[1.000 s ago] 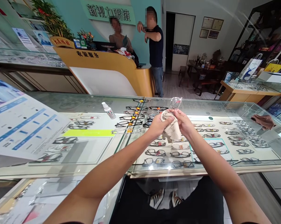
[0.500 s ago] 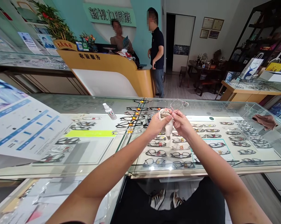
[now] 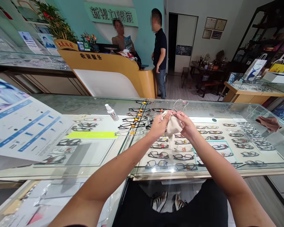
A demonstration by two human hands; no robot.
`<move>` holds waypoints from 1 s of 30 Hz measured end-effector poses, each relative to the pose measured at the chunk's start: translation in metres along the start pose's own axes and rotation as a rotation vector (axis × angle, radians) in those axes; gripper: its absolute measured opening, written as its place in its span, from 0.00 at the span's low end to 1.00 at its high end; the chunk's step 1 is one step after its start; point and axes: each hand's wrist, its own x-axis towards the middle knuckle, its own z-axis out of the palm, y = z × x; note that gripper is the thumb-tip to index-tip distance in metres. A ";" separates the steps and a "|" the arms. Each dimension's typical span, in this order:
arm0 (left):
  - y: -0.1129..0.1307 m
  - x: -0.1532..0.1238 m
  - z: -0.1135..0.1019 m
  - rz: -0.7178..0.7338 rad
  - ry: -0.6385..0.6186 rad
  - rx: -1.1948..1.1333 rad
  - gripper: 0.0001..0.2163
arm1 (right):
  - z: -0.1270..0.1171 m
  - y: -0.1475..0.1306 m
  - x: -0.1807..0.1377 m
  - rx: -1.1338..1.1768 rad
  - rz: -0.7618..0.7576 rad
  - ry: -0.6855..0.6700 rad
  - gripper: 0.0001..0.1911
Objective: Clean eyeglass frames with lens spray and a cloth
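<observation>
- A printed card [image 3: 26, 126] stood at the far left, hiding part of the glass surface [image 3: 97, 107].
- To its right, a yellow strip [image 3: 92, 135] ran toward the middle.
- A white bottle [image 3: 111, 112] stood on the surface behind the strip, well apart from the hands.
- A column of tagged frames [image 3: 133, 125] lay between the bottle and the left hand [image 3: 159, 126].
- Beyond the surface, a person [image 3: 159, 47] stood in a dark shirt.
- The left hand gripped a bunched cloth [image 3: 173, 126], its forearm slanting in from the lower left.
- The right hand [image 3: 187, 124] pinched clear glasses [image 3: 181, 105] beside the cloth, one lens raised above its fingers.
</observation>
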 end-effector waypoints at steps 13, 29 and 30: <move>0.006 -0.004 0.000 -0.140 -0.094 0.027 0.35 | -0.008 -0.003 0.004 0.023 0.008 0.010 0.19; 0.009 -0.003 0.004 -0.085 0.014 -0.044 0.26 | -0.004 -0.001 0.002 -0.064 -0.007 0.033 0.26; 0.010 -0.003 0.004 -0.080 0.032 -0.041 0.26 | -0.005 -0.001 0.001 -0.074 -0.003 0.028 0.26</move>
